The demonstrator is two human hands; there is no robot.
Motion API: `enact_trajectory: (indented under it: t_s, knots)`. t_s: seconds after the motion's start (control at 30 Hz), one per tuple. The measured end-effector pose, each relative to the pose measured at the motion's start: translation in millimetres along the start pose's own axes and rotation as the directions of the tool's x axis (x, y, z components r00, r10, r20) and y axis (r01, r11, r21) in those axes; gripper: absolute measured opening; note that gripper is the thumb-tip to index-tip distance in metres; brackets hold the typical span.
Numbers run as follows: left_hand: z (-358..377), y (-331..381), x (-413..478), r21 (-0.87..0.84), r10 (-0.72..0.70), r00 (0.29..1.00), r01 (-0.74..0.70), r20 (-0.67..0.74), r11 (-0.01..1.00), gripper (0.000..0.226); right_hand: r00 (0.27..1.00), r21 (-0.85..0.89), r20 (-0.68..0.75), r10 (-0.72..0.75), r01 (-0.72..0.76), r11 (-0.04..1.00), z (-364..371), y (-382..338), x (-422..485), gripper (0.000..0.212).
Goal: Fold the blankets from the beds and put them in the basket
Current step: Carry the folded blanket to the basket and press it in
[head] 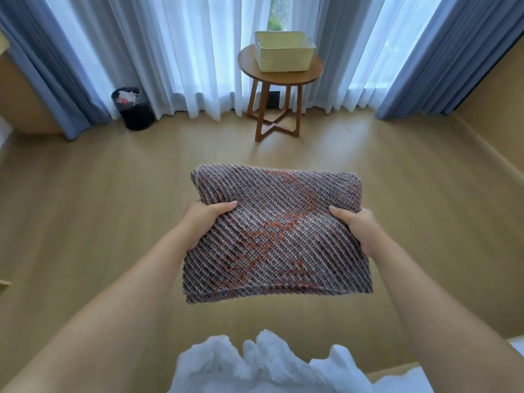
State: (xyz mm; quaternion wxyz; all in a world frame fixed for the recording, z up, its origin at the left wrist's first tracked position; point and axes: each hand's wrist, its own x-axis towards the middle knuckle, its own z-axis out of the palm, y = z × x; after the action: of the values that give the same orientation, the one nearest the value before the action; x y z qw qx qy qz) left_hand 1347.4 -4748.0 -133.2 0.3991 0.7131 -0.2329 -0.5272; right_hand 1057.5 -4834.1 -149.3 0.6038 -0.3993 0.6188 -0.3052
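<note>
Two bare arms show from the bottom corners of the view: the left forearm and the right forearm, both uncovered from the picture's edge to the wrist. Each ends in a bare hand, the left hand and the right hand. Close under the camera lies rumpled, fluffy white cloth with a faint blue cast; whether it is the person's clothing cannot be told
</note>
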Motion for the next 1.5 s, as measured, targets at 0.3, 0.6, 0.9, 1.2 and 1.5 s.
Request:
enact_trajectory:
  t_s: [0.3,0.6,0.9,1.2,1.5]
  knots:
    - [32.3,94.3,144.7,0.016,-0.018,1.000,0.018,0.002,1.000,0.074,1.000,-0.010,-0.006,0.013,-0.013,1.000,9.9,-80.0,152.6,0.038]
    - [46.1,235.1,323.3,0.035,0.028,0.998,-0.030,0.047,0.999,0.077,0.997,0.021,-0.080,-0.016,0.018,1.000,39.1,-195.1,321.3,0.046]
    - [89.9,347.1,477.7,0.069,0.003,0.999,-0.007,0.050,0.998,0.082,0.994,0.046,-0.106,-0.001,0.006,0.999,40.5,-287.4,480.1,0.032]
    - [167.8,449.5,624.9,0.014,-0.009,1.000,0.009,-0.019,1.000,0.072,0.999,0.039,-0.047,0.025,-0.023,0.999,13.4,-385.0,672.0,0.048]
    - [203.8,547.8,735.4,-0.100,-0.007,0.995,-0.002,-0.098,0.995,0.076,0.999,0.030,0.048,0.007,-0.008,1.000,17.9,-495.4,816.0,0.037]
